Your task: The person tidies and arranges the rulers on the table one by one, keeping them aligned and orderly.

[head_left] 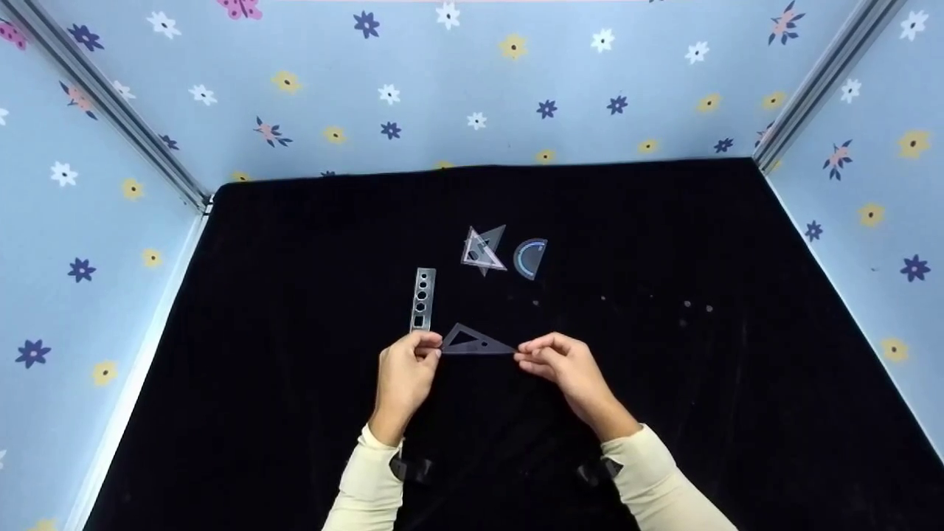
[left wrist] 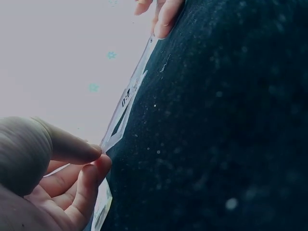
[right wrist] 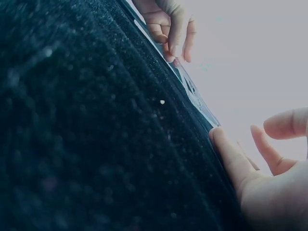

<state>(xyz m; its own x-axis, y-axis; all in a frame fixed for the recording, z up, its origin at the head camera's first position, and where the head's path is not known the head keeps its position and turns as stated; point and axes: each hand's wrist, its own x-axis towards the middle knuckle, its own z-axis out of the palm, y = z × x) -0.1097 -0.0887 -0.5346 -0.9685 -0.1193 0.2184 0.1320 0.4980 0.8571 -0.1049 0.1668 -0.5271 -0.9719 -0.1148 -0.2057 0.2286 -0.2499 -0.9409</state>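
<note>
A clear set square [head_left: 479, 345] lies flat with its long edge toward the person. My left hand [head_left: 407, 372] pinches its left corner between thumb and fingers, as the left wrist view also shows. At the pointed right corner, my right hand [head_left: 562, 366] touches the tip with one straight digit. In the right wrist view the other fingers [right wrist: 284, 125] stand apart from it. A clear stencil ruler [head_left: 422, 299] with a row of cut-out shapes lies just beyond the left hand, its near end partly hidden by that hand.
Farther back, two clear set squares [head_left: 483, 251] overlap, and a clear protractor [head_left: 529, 259] with a blue scale lies to their right. Black cloth [head_left: 295, 383] covers the table. Flower-patterned walls [head_left: 435, 81] and metal posts [head_left: 818, 88] bound the back and sides.
</note>
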